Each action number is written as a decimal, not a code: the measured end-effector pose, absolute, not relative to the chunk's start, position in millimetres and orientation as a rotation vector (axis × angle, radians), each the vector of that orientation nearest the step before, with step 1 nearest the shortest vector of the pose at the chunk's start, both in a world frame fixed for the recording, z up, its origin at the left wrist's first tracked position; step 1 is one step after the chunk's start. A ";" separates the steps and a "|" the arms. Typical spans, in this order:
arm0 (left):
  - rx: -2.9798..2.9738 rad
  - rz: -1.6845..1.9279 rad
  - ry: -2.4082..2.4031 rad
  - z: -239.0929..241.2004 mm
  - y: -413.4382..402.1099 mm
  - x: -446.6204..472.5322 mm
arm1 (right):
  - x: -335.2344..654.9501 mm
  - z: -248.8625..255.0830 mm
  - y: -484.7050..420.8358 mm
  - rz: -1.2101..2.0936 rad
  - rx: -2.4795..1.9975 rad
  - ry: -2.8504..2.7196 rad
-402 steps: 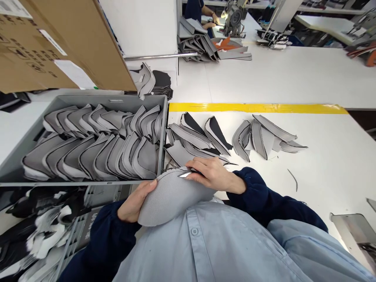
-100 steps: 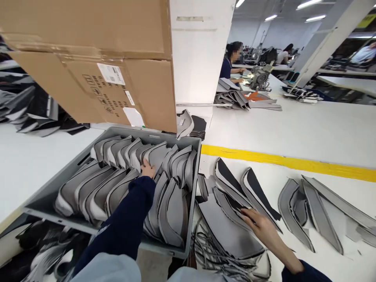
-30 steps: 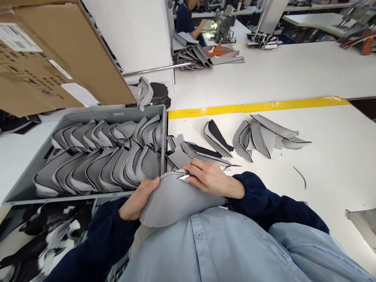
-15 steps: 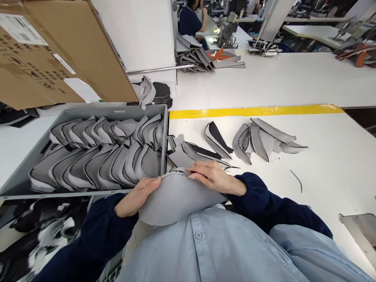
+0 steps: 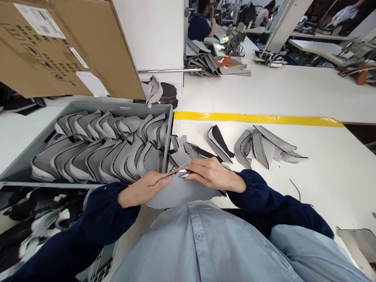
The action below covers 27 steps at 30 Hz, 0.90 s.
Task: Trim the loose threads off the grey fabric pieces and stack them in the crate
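Note:
I hold a grey mesh shoe-upper piece (image 5: 182, 194) against my chest, above the table's near edge. My left hand (image 5: 145, 188) grips its upper left edge, fingers closed on the fabric. My right hand (image 5: 210, 174) is closed around small metal snips (image 5: 181, 172), whose blades meet the piece's top edge beside my left fingertips. A grey plastic crate (image 5: 23, 166) packed with several similar grey pieces stands to the left. More grey and black pieces (image 5: 219, 141) lie on the white table past my hands.
A cardboard box (image 5: 70, 47) overhangs the crate. A yellow tape line (image 5: 258, 118) crosses the white table (image 5: 323, 164). A stack of grey pieces (image 5: 201, 58) and a sewing machine (image 5: 235, 37) stand further back beside another seated person (image 5: 201, 25). Black-and-white pieces (image 5: 35, 223) sit low left.
The piece has been lowered and flattened toward my chest. My left hand slid up along its edge to meet the right, and the snips' blades show again at the edge.

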<state>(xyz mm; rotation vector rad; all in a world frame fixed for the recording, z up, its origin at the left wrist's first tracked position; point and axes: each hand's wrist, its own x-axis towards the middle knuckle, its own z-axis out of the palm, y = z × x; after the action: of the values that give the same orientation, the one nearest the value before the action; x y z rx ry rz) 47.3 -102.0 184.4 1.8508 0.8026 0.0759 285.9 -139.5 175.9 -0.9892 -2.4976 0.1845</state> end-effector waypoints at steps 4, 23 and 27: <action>1.807 0.111 0.822 185.8 -101.5 47.6 | 284.8 176.3 -138.1 0.058 -0.962 -2.547; 1.436 0.052 0.773 193.4 -95.5 58.1 | 268.8 174.4 -122.6 -0.277 -0.685 -2.609; 1.445 0.093 0.791 190.4 -94.0 60.1 | 265.0 172.5 -118.9 -0.284 -0.665 -2.622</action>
<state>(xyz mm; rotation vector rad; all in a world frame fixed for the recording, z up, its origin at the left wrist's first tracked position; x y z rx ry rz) 60.1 -94.0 190.4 1.4448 0.7905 0.0927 265.0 -118.9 172.5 -0.6652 -2.6222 -0.2845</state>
